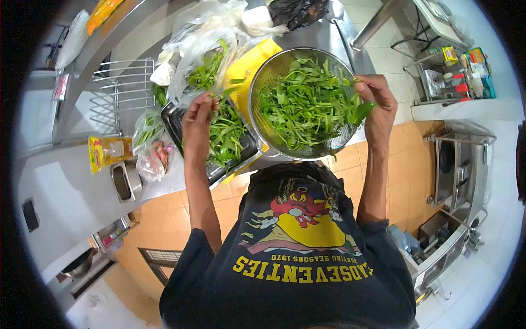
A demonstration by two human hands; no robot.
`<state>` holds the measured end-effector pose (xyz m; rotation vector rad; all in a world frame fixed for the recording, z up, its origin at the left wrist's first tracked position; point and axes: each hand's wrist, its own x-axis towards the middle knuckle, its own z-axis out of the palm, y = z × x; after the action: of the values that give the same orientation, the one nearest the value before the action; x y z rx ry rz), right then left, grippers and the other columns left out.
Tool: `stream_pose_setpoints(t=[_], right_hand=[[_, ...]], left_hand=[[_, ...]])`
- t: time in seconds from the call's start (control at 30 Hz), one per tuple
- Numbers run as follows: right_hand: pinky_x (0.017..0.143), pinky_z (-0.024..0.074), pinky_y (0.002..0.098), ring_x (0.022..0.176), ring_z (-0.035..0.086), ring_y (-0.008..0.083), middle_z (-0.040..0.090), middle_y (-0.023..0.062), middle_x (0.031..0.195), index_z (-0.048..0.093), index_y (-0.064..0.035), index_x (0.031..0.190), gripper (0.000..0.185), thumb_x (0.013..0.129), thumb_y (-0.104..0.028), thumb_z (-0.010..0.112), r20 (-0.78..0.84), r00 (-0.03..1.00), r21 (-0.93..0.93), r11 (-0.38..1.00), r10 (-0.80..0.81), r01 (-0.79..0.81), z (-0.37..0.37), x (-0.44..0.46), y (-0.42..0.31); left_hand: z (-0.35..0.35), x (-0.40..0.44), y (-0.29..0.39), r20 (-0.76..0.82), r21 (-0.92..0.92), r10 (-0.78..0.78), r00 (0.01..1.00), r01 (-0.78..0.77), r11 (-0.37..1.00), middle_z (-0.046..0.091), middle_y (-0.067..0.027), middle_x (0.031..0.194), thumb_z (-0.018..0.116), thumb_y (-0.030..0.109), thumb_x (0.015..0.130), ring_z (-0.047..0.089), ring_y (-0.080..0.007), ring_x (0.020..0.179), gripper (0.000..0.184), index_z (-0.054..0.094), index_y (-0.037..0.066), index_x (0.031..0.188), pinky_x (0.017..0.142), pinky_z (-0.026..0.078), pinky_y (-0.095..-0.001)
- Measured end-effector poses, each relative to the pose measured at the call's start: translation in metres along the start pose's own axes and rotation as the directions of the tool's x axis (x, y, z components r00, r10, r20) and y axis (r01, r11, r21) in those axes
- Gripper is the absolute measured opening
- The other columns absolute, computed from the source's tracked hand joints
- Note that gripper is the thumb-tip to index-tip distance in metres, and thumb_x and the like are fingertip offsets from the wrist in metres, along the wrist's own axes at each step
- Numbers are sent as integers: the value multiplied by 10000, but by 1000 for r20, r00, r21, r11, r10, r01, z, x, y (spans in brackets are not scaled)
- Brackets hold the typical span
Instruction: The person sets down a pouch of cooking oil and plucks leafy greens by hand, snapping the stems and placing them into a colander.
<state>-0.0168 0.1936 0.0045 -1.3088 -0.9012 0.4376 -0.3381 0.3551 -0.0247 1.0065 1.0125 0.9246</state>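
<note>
Leafy greens (307, 104) fill a round metal mesh strainer (253, 109) on the counter. At the strainer's right rim, my right hand (377, 96) pinches a leafy green sprig (359, 112) between thumb and fingers. My left hand (198, 112) is closed over a black tray (174, 127), with a small green piece at its fingertips. More cut greens (224, 134) lie in that tray. Part of a yellow board (238, 71) shows between the tray and the strainer. Behind my left hand, an open clear plastic bag (189, 57) holds further greens (207, 71).
A wire rack (123, 90) stands at the left, near a yellow packet (109, 152), a small bag with red contents (154, 162) and a metal container (125, 181). A black plastic bag (298, 13) lies at the back. A metal post (375, 27) rises beyond the strainer.
</note>
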Motion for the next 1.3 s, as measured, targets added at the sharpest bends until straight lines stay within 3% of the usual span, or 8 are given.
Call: stream_pose_setpoints(t=[0.13,0.23,0.33,0.47,0.7,0.97,1.07,1.3], right_hand=[[757,441,221,839,574,86,650,7,935,690,-24,1012,146,867,-9,697,-9,997,43,996,73,-72,4,-1,-2],[736,445,219,813,577,83,664,3,918,690,-22,1023,155,869,-35,705,-4,991,40,990,133,-133,10,0,-4],[734,451,220,802,585,83,670,3,903,688,-22,1033,168,872,-62,711,-6,981,41,981,192,-192,11,0,-1],[732,467,222,794,593,82,672,6,906,684,-22,1047,175,885,-84,703,6,971,37,970,241,-241,11,0,-7],[729,476,222,805,596,73,672,1,909,680,-20,1046,166,896,-92,692,55,972,88,969,227,-231,16,-3,-9],[818,474,260,896,606,130,664,38,959,690,-18,1040,148,895,-43,672,178,976,-48,991,128,-121,20,-6,9],[828,470,277,911,608,150,652,53,941,700,-29,1020,144,881,-11,667,198,974,-40,994,108,-102,25,-7,12],[809,469,285,902,607,173,654,72,934,704,-26,1002,163,870,34,630,265,961,-113,992,77,-48,31,-10,12]], left_hand=[[-53,-11,6,-12,511,164,986,-135,849,691,-47,1024,645,187,952,598,-107,947,248,673,19,1133,878,452,-260],[-63,-14,-1,39,730,208,977,-169,662,699,-83,1091,649,166,941,616,-161,1044,232,681,24,1122,943,445,-300],[-50,-15,-4,124,814,402,907,-325,482,699,-109,1090,654,152,932,625,-190,1059,227,683,35,1125,951,447,-313],[-9,-9,-9,105,688,371,923,-337,643,703,-104,1080,653,119,927,637,-182,1028,195,690,37,1101,935,457,-309],[98,-14,-8,329,414,378,866,-491,766,719,-86,988,669,126,918,650,-169,939,177,706,49,1074,870,481,-306],[144,-10,-25,535,394,211,818,-462,795,704,-13,892,724,120,875,582,-82,833,201,718,52,1064,791,480,-247],[145,-6,-42,540,361,244,805,-484,797,711,-71,847,754,117,828,621,-154,751,204,722,51,1018,735,504,-289],[145,-8,-37,567,435,270,778,-561,704,674,-40,815,762,102,831,550,-118,726,171,715,17,972,709,477,-264]])
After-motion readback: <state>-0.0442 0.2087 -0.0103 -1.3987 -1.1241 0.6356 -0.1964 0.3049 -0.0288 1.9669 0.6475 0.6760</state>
